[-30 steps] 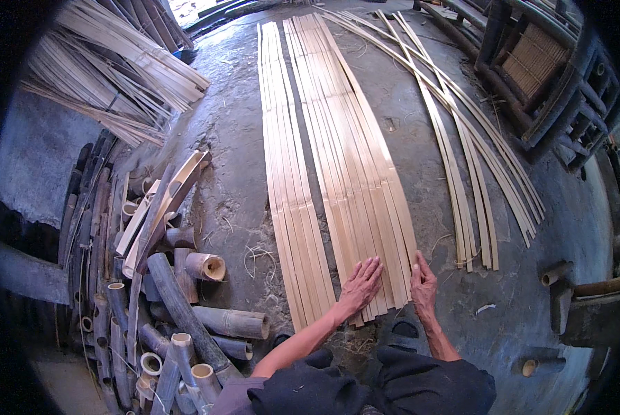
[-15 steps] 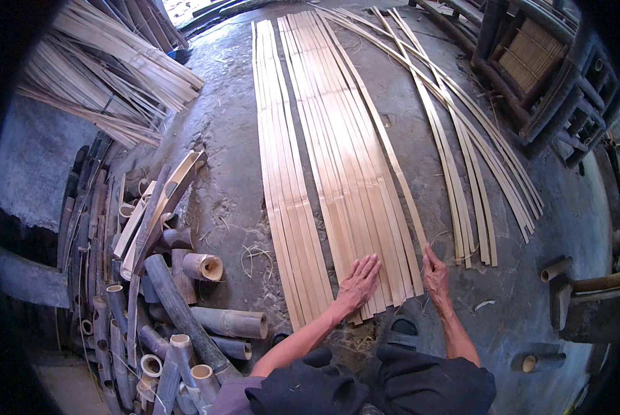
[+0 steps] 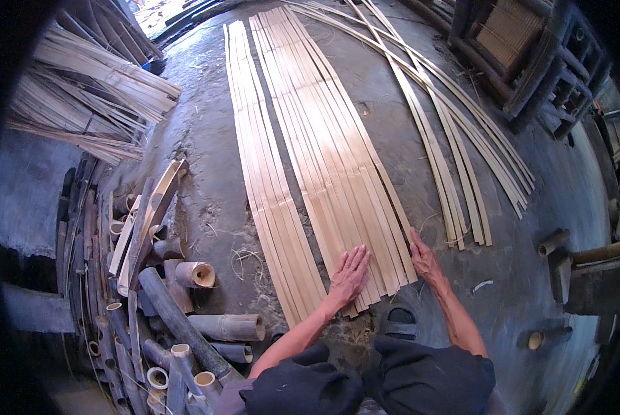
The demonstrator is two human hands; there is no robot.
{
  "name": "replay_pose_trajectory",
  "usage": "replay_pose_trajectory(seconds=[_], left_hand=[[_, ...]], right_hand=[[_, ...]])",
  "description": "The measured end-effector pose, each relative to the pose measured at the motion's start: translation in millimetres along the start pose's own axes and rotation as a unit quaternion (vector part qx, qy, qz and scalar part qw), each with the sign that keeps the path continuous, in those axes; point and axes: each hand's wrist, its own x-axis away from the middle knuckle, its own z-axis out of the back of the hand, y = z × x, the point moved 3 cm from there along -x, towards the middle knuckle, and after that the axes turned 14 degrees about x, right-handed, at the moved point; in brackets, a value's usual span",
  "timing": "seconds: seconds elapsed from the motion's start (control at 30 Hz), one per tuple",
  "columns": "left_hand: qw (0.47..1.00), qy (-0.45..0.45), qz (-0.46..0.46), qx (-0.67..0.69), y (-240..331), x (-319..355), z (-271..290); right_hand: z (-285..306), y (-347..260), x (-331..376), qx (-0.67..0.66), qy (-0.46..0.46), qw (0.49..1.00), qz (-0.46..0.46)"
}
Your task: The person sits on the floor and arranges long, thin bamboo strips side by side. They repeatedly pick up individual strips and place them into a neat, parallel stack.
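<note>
Side by side on the floor lie long pale bamboo strips in two flat groups, a narrower group on the left and a wider group on the right. My left hand rests flat, fingers stretched, on the near end of the wider group. Along that group's right side, my right hand touches the outermost strip near its end. Its fingers are extended against the strip's edge, not wrapped round it. The strips' near ends are uneven.
Loose bamboo strips cross each other at the right. Cut bamboo tubes pile up at the left, below a stack of split bamboo. A dark bamboo chair frame stands at the far right. My sandal is close to the strips.
The outermost strip, apart from the wider group along its right side before, now lies against it. My right hand has moved inward with it; my left hand stays flat on the strips.
</note>
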Motion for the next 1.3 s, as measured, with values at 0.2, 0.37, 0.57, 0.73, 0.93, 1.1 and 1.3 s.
replay_pose_trajectory(seconds=[0.2,0.37,0.57,0.73,0.93,1.1,1.3], left_hand=[[1.000,0.014,-0.004,-0.020,-6,-1,-7],[1.000,-0.004,0.012,-0.001,-3,-1,-1],[1.000,-0.004,0.006,0.000,2,-3,0],[1.000,-0.012,0.017,0.000,0,-1,2],[1.000,-0.006,0.015,-0.017,0,-2,-2],[1.000,0.004,0.003,-0.004,3,-4,0],[0.978,0.105,0.021,0.179,0,-1,36]], right_hand=[[6,-11,3,0.036,-0.027,0.997,-0.056],[11,-13,0,0.010,-0.046,0.987,-0.155],[-8,6,0,0.126,0.089,0.987,0.034],[-13,0,1,0.175,0.091,0.980,0.041],[-10,0,0,0.241,0.050,0.969,-0.003],[-9,3,0,0.135,0.199,0.964,0.113],[38,-86,25,-0.007,0.132,0.990,-0.049]])
